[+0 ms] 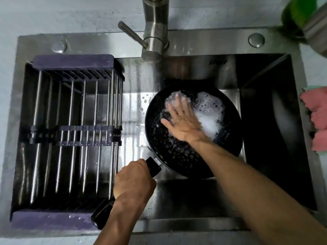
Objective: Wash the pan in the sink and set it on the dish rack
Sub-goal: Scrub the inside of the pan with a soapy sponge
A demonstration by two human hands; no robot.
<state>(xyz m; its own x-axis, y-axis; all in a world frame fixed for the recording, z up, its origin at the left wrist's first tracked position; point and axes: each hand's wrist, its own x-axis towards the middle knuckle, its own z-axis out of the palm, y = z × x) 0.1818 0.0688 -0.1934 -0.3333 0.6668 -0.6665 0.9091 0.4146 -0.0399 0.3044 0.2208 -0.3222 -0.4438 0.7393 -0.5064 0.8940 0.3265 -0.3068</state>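
Observation:
A black pan (177, 152) sits in the steel sink (265, 121), its inside wet and covered with white foam (210, 110) toward the back right. My left hand (134, 181) is closed around the pan's black handle (153, 167) at the front left. My right hand (182, 119) lies flat inside the pan with fingers spread, blurred, its fingertips in the foam; no sponge shows under it. A dish rack (74, 131) of metal bars with dark purple ends spans the sink's left half and holds nothing.
A steel faucet (154, 32) with a side lever stands behind the pan. Pink cloths (316, 117) lie on the counter at the right edge. A green object beside a metal pot (304, 13) stands at the back right.

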